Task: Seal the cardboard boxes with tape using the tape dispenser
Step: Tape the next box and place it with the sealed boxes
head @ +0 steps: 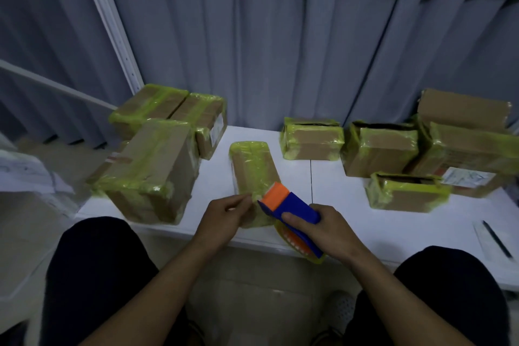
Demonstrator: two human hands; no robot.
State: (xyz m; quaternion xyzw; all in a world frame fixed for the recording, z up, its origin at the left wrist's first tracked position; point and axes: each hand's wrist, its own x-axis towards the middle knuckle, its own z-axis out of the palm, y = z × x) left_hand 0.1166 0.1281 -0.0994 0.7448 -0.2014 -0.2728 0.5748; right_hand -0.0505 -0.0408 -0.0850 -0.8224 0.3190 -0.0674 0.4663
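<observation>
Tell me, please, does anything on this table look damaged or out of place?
Yes. Three small boxes on the right show dark gaps along their tops despite the yellow tape. The tape on most boxes looks wrinkled. Nothing appears spilled.

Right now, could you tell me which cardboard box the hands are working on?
The flat, narrow box at the table's front centre: the tape dispenser in the right hand rests on its near end, and the left hand pinches there.
</observation>
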